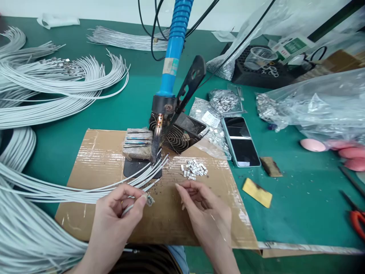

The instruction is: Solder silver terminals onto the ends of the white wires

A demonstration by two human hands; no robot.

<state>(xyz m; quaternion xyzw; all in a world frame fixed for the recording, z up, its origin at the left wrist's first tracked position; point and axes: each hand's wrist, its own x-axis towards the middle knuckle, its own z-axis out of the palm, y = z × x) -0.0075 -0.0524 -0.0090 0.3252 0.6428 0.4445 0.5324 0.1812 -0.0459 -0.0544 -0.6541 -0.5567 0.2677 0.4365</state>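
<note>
Left hand pinches white wire with metal terminal at its tip; right hand loosely curled, empty. Best keep terminal seated squarely, fingers away from soldering iron.

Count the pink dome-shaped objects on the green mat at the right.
3: one pink dome alone, two stacked nearer the right edge, partly cropped; more may be hidden beyond the frame.

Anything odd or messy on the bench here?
Yes: debris specks litter the cardboard under the soldering iron, and loose metal terminals lie scattered. The left hand pinches a wire end; the right hand is empty.
</note>
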